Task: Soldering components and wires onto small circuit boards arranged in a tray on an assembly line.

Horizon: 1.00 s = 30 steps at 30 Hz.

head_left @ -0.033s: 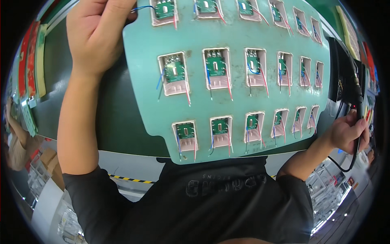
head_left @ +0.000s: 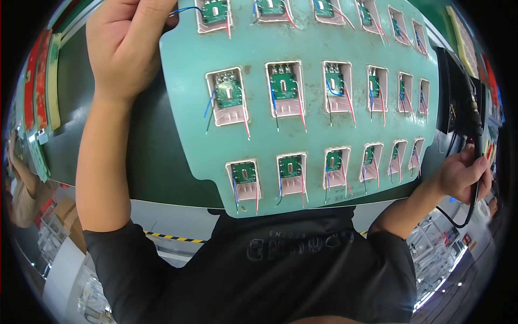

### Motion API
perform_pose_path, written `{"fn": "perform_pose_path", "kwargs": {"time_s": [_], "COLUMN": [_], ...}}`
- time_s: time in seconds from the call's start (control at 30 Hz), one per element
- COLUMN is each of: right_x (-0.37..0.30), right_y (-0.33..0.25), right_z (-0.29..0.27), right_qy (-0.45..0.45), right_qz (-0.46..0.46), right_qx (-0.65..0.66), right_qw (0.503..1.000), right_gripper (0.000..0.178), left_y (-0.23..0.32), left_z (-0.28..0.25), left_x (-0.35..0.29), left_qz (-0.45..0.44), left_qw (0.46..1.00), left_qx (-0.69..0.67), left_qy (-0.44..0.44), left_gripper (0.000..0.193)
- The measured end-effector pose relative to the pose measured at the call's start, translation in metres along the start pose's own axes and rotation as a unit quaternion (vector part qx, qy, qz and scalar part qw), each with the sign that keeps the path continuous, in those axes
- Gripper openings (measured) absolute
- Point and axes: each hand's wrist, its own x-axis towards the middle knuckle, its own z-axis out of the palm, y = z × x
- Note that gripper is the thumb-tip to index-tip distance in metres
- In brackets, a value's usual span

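My left hand (head_left: 121, 48) is at the far left corner of a pale green panel (head_left: 253, 143), its fingers closed on the end of a thin blue wire (head_left: 186, 9). That wire runs to a small green circuit board (head_left: 216, 12) in the panel's far row. Rows of rectangular pockets hold several white housings (head_left: 229, 116), each with a green board and loose blue, red and white wires. My right hand (head_left: 465, 175) grips a black soldering iron (head_left: 477, 129) upright, right of the panel; its tip is hard to make out.
Under the panel lies a dark green worktop (head_left: 154, 167). Red and yellow strips (head_left: 40, 81) lie at the left. A black box (head_left: 447, 92) stands right of the panel, and a black cord (head_left: 453, 222) loops below my right hand. Another person's arm (head_left: 24, 175) shows far left.
The panel and my left hand have shifted slightly to the left and away. My right hand with the soldering iron has stayed in place.
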Motion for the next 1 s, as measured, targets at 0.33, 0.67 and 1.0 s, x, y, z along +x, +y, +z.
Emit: {"fn": "perform_pose_path", "kwargs": {"time_s": [0.33,0.67,1.0], "right_x": [0.005,0.004,0.006], "right_y": [-0.001,0.001,-0.018], "right_z": [0.0,0.001,0.018], "right_qy": [0.006,0.031,0.016], "right_qz": [-0.014,-0.015,-0.017], "right_qx": [0.014,0.005,-0.005], "right_qw": [1.0,0.999,1.0], "right_gripper": [0.008,0.008,0.007], "left_y": [-0.007,-0.012,0.028], "left_z": [-0.004,-0.018,0.011], "left_x": [0.001,-0.008,0.003], "left_qz": [0.002,-0.052,-0.125], "left_qw": [0.999,0.998,0.99], "left_qx": [0.03,-0.019,-0.059], "left_qy": [0.025,0.025,0.034], "left_gripper": [0.032,0.031,0.028]}}
